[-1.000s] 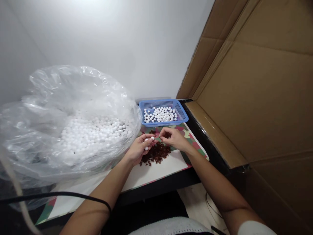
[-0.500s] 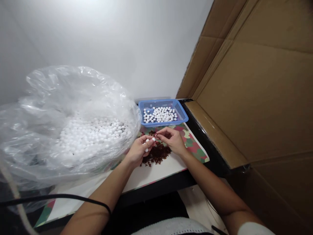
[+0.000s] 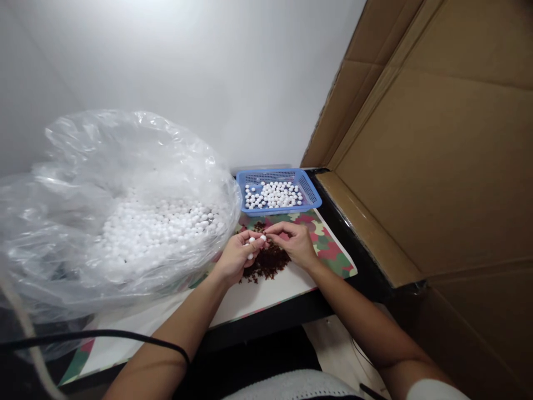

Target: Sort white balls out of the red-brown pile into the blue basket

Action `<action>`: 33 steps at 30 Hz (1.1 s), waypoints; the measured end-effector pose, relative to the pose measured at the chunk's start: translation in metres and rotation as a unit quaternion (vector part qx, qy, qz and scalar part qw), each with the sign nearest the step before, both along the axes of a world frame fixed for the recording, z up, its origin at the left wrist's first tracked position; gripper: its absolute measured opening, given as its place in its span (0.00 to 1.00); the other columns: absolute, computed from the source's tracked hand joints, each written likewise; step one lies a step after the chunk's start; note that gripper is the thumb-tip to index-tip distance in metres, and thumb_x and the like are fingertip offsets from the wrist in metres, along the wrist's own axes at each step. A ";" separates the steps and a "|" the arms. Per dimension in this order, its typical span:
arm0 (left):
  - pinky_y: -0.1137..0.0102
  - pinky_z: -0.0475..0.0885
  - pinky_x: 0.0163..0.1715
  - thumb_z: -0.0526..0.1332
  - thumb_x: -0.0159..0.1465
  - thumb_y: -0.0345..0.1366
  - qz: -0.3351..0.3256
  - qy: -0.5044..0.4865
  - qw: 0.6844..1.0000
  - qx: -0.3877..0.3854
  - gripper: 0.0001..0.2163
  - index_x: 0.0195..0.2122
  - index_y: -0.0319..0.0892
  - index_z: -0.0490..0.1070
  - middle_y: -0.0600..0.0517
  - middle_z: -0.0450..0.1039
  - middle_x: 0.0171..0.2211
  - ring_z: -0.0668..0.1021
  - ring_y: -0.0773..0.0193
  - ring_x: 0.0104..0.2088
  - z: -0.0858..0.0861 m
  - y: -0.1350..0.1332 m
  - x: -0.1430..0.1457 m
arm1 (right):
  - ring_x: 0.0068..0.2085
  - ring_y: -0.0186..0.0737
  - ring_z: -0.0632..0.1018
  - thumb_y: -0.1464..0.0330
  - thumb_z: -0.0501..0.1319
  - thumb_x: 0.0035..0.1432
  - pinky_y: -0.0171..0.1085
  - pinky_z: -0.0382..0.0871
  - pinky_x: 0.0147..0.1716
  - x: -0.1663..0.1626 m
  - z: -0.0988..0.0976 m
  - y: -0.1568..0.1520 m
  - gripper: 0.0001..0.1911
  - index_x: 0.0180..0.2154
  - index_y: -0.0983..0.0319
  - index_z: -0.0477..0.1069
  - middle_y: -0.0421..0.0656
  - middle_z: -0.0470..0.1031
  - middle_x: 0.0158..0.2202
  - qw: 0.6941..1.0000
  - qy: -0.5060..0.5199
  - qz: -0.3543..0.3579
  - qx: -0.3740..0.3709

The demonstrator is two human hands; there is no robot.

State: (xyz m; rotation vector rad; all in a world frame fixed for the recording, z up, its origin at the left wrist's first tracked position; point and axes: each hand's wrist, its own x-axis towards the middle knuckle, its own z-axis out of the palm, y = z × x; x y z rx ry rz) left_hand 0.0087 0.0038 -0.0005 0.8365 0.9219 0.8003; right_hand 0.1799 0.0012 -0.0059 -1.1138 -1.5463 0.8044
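Note:
Several small white balls (image 3: 250,256) are gathered in my left hand (image 3: 235,256), which is closed around them. One white ball (image 3: 263,238) is pinched at its fingertips. My right hand (image 3: 296,243) meets it there, thumb and forefinger pressed together at the ball's side. Whatever sits between those right fingertips is too small to make out. Under both hands lies a loose pile of tiny dark reddish-brown pieces (image 3: 268,265) on a sheet with a camouflage pattern and a white area (image 3: 233,305).
A large clear plastic bag (image 3: 137,133) full of white balls stands at the left. Behind my hands sits a blue plastic basket (image 3: 310,191) holding more balls. Cardboard (image 3: 449,155) walls the right side. A black cable (image 3: 104,334) crosses my left forearm.
My right hand has dipped slightly, its fingertips now closer to the ball at my left fingertips. The bag and basket stay where they were.

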 end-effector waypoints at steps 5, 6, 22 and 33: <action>0.79 0.45 0.14 0.71 0.50 0.44 -0.001 0.005 1.000 0.001 0.18 0.35 0.37 0.72 0.49 0.74 0.31 0.60 0.79 0.18 -0.003 0.002 -0.001 | 0.35 0.41 0.80 0.67 0.65 0.55 0.38 0.74 0.37 0.000 0.001 0.001 0.05 0.34 0.60 0.78 0.43 0.81 0.33 1.000 0.000 0.007 -0.020; 0.79 0.46 0.14 0.71 0.51 0.44 -0.002 0.005 1.000 0.004 0.18 0.35 0.37 0.72 0.49 0.74 0.30 0.60 0.79 0.18 -0.003 0.002 -0.001 | 0.35 0.41 0.80 0.66 0.65 0.55 0.38 0.74 0.38 0.001 0.000 0.001 0.05 0.34 0.60 0.78 0.43 0.81 0.33 1.000 0.002 0.011 -0.022; 0.80 0.45 0.13 0.72 0.50 0.43 0.025 -0.019 1.000 -0.003 0.17 0.33 0.38 0.70 0.51 0.73 0.27 0.60 0.78 0.18 0.006 -0.002 0.003 | 0.41 0.41 0.81 0.68 0.64 0.57 0.39 0.75 0.43 -0.002 -0.003 -0.004 0.07 0.38 0.59 0.80 0.44 0.82 0.39 0.997 0.010 0.035 0.061; 0.79 0.45 0.13 0.72 0.50 0.42 0.046 -0.020 0.999 0.016 0.16 0.31 0.38 0.70 0.58 0.63 0.19 0.57 0.78 0.16 0.000 -0.001 0.003 | 0.42 0.42 0.79 0.67 0.68 0.53 0.40 0.73 0.45 -0.004 -0.002 0.001 0.07 0.35 0.61 0.78 0.45 0.80 0.38 0.992 0.078 0.098 -0.017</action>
